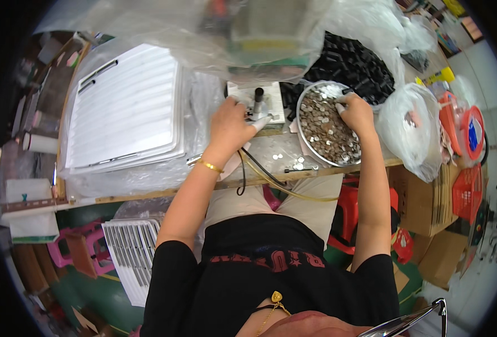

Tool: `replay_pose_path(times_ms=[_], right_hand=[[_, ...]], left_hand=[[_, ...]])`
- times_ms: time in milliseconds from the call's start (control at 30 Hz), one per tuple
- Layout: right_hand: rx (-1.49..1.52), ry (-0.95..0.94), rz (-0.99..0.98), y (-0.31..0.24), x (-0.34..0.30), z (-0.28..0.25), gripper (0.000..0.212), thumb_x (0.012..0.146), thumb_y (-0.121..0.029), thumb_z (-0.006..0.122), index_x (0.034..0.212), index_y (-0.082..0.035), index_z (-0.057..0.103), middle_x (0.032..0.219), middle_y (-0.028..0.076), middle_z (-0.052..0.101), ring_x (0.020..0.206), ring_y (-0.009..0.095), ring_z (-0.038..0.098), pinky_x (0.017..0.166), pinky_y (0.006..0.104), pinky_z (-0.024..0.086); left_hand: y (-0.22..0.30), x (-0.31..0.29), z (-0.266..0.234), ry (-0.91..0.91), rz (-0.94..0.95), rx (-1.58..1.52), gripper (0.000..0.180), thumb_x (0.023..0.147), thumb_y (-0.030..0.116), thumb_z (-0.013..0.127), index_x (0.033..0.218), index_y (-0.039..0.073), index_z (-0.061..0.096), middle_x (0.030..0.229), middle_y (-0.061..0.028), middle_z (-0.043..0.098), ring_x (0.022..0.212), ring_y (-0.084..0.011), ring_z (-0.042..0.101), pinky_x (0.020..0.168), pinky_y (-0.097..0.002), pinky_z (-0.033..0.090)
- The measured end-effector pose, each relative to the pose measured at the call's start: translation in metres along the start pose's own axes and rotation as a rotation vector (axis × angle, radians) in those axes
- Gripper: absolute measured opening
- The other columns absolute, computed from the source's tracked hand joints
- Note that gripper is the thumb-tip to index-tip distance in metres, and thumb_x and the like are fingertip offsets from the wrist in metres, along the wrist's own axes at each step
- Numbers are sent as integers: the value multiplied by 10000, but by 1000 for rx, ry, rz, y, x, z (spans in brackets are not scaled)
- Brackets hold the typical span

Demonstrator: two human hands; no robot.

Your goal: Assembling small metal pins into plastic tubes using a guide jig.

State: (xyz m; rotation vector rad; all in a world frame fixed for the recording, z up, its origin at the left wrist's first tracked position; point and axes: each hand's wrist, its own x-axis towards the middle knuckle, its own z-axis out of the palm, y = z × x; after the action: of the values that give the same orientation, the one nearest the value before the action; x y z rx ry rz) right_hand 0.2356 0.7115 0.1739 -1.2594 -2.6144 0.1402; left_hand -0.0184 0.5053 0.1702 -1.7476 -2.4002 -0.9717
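My left hand (230, 124) is at a small press-like fixture (239, 89) with a pale base plate, its fingers curled in by the metal holder. A short black tube (258, 94) stands upright in that holder. White covers sit on the fingertips, and what the thumb and fingers pinch is too small to make out. Over the right rim of a round metal bowl (303, 130), my right hand (358, 112) is closed on a small black tube (347, 91). Many small silvery discs (324, 121) fill the bowl.
Behind the bowl lies a heap of black tubes (355, 64). White ribbed trays (125, 106) are stacked at left, with a few dark rods on them. Loose discs (298, 163) and a thin black tool (301, 169) lie near the table's front edge. Plastic sheeting (192, 33) hangs above.
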Motion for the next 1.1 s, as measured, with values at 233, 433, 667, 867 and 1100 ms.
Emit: replay_pose_path(times_ms=[233,433,667,867,1100], right_hand=[[558,274,-416,-124,-15,-32,148,812,-72,662,954,-32,676,896,118,678,769,213,658,653,302,513],[97,467,-734,-156,-7,-25,363,635,-30,631,993,-72,682,904,88,683,653,200,634,547,296,519],[53,391,-759,-163,-8,-32,389,630,-37,628,1011,-85,688,855,98,670,638,218,627,544,312,513],[404,363,-440,-173,-6,-26,259,629,-59,639,876,-99,704,676,81,582,601,254,600,516,347,496],[570,346,-393,-182,-11,-20,216,717,-44,683,928,-78,716,851,111,675,714,270,651,614,322,522]], left_hand=[[6,-3,-9,-135,-141,4,480,711,448,716,792,-20,655,860,-134,571,759,-313,591,661,-390,480],[19,-12,-20,237,0,-348,267,761,182,727,949,4,660,914,-125,597,772,-264,598,672,-330,488],[18,0,-21,296,-63,-778,195,819,39,674,1013,24,671,922,-18,584,766,-81,529,666,-216,421],[17,4,-24,260,-65,-798,187,831,33,645,1016,36,674,920,-12,583,745,-76,510,657,-214,415],[12,5,-24,232,-110,-880,179,834,53,652,1011,32,664,876,5,601,726,-63,507,649,-204,409]])
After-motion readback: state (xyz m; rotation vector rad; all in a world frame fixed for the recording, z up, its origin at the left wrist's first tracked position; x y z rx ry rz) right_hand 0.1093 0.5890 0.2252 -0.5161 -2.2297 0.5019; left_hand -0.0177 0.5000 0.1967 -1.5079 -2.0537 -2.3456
